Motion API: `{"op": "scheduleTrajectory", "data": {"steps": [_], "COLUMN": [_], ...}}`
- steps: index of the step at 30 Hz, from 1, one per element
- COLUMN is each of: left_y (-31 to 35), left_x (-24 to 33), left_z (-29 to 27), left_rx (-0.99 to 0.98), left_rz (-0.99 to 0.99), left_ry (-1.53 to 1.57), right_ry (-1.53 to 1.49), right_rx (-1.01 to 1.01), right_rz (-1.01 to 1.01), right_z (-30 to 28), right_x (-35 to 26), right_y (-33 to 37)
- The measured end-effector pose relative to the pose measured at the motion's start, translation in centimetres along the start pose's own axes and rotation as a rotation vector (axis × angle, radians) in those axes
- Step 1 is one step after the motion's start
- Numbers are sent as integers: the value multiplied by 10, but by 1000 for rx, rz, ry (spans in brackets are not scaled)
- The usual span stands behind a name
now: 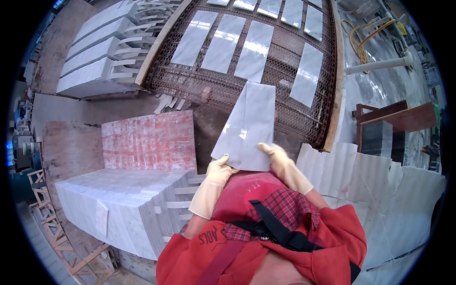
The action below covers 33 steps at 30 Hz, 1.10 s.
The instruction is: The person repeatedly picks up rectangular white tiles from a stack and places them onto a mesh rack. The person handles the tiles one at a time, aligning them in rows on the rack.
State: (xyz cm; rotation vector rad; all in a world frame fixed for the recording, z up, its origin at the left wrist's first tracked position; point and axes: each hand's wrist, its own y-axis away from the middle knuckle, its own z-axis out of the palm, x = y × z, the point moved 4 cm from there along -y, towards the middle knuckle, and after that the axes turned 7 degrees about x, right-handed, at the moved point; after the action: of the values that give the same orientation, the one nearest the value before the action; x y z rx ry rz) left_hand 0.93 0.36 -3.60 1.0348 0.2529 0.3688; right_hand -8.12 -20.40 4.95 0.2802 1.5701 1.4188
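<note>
Two overlapping grey-white marble tiles [256,126] are in front of my body, their far ends fanned close together beside the conveyor mesh. My left hand [216,178], in a cream rubber glove, grips their near left corner, thumb on top and the other fingers mostly hidden beneath. At the near right edge my right hand [282,166], gloved alike and slightly blurred, holds the tiles with its thumb over the top face. Past them, several glossy marble tiles [254,50] lie spaced out on the mesh conveyor [273,90]. A single tile [307,76] lies at its right side.
A long stack of tiles [104,194] with white strips stands at my left, before a dusty red board [148,141]. More stacks [90,71] stand far left. Wooden rails [161,40] edge the conveyor. White corrugated sheeting [351,175] and a dark tile stack [377,138] are at right.
</note>
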Motion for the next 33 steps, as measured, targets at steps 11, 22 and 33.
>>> {"op": "scheduleTrajectory", "data": {"steps": [11,22,33], "left_y": [-10,-3,-9], "left_x": [5,2,-1], "left_z": [-1,7,7], "left_rx": [121,191,159], "left_rz": [-13,-72,-162], "left_ry": [55,76,94], "right_ry": [140,34,-120], "right_rx": [284,589,630], "right_rz": [-268,-434,-495], "right_z": [-68,-36,-45], "right_x": [-126,-263,-271], "right_y": [6,-128,-167]}}
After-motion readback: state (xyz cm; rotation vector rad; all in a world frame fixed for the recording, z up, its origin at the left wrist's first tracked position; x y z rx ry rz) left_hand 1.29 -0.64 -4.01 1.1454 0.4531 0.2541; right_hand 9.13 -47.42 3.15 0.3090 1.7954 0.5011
